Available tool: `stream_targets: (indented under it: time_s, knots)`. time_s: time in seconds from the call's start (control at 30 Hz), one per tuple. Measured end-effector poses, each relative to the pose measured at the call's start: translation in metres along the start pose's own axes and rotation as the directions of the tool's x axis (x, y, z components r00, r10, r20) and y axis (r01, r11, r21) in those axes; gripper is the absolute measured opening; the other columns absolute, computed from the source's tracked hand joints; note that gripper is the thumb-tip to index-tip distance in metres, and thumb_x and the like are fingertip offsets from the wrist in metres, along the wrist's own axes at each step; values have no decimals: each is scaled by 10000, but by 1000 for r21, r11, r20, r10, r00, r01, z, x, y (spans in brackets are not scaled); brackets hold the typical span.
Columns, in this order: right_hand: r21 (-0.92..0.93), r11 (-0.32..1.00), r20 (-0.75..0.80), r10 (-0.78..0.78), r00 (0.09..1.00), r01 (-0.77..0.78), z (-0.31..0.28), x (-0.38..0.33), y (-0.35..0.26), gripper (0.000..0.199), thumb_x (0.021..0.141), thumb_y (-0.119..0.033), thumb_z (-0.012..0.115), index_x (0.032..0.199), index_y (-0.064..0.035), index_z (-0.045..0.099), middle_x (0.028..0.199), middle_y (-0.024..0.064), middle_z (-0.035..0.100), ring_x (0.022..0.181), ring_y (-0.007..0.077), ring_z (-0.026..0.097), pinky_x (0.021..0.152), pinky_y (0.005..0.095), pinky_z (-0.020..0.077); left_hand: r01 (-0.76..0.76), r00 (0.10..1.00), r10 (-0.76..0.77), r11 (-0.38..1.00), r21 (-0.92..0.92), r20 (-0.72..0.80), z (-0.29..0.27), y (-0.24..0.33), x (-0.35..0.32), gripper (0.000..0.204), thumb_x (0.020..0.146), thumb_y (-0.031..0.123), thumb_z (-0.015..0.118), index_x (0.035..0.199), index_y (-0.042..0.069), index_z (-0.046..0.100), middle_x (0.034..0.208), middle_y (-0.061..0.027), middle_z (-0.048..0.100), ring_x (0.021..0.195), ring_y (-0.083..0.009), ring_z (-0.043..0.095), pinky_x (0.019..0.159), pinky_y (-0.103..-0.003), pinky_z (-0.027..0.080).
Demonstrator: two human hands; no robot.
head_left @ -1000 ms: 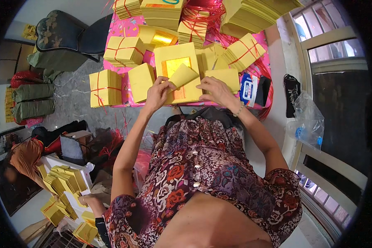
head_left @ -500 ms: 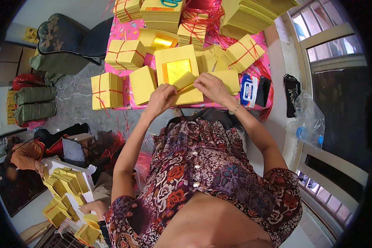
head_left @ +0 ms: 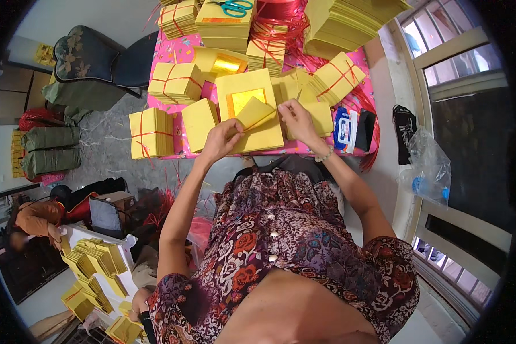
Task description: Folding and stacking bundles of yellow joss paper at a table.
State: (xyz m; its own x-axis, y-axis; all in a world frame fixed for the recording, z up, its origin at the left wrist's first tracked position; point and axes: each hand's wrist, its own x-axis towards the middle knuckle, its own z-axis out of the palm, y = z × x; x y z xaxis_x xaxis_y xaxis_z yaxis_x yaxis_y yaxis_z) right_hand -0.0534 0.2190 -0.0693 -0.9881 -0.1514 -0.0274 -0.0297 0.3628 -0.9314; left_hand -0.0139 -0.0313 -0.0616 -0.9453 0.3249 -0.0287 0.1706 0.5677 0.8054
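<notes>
My left hand (head_left: pixel 225 137) pinches the near left corner of a folded yellow paper sheet (head_left: pixel 257 114). Its fold lies slanted over a stack of yellow paper (head_left: pixel 272 92), partly covering a shiny gold square (head_left: pixel 241 100) on the top sheet. Just right of the fold is my right hand (head_left: pixel 298 121), fingers loosely bent and apart, with nothing visible in them. Beneath and beside that hand lie more yellow sheets (head_left: pixel 324 117). Another yellow stack (head_left: pixel 199 123) stands beside my left hand.
Bundles tied with red string (head_left: pixel 152 133) crowd the pink table (head_left: pixel 180 54). Teal-handled scissors (head_left: pixel 235 7) lie on a far stack. A wipes packet (head_left: pixel 344 131) sits at right, beside a dark box (head_left: pixel 364 129). At lower left, another person's arm (head_left: pixel 54 234) reaches toward a white table (head_left: pixel 120 286).
My right hand has drawn off the folded sheet and shifted slightly right. The fold now lies flatter across the gold square, while my left hand stays at its corner.
</notes>
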Motion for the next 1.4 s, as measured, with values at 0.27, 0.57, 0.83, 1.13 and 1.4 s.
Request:
stream_targets:
  time_s: [0.27,0.57,0.83,1.13,1.4]
  knots:
    - [162,894,234,376,897,-417,-4,6,1,404,920,-392,490,1028,-4,522,887,101,611,715,132,591,615,270,492,-94,995,95,995,30,-42,-2,3,-4,143,787,78,621,907,59,546,859,-117,611,840,-314,600,736,-372,479]
    - [-197,979,68,65,996,-50,4,31,21,408,879,-249,485,1183,3,385,1045,151,524,800,203,586,635,285,509,-126,992,128,989,83,-15,-15,14,6,148,769,-1,572,893,60,519,839,-116,583,818,-330,576,692,-387,466]
    - [501,693,349,386,854,-518,26,11,-13,784,731,-154,756,1287,19,232,1198,191,421,1007,215,547,848,351,488,-82,997,82,994,-76,-1,-52,37,23,175,784,-69,524,913,39,476,790,-104,545,734,-240,575,660,-313,461]
    - [869,334,409,-72,909,-365,54,34,-24,823,734,-276,777,1360,-154,257,1202,11,464,1067,151,502,826,327,460,-204,972,193,976,-75,-131,-56,67,24,163,822,-14,583,960,25,507,834,-92,594,768,-179,599,653,-289,470]
    - [665,708,406,-75,911,-238,10,7,-78,886,612,-197,862,1320,-30,357,1231,78,495,1158,173,453,971,319,391,-255,945,190,938,-234,-267,-29,67,-2,341,763,-12,657,1089,-5,560,950,-65,650,843,-136,617,729,-262,486]
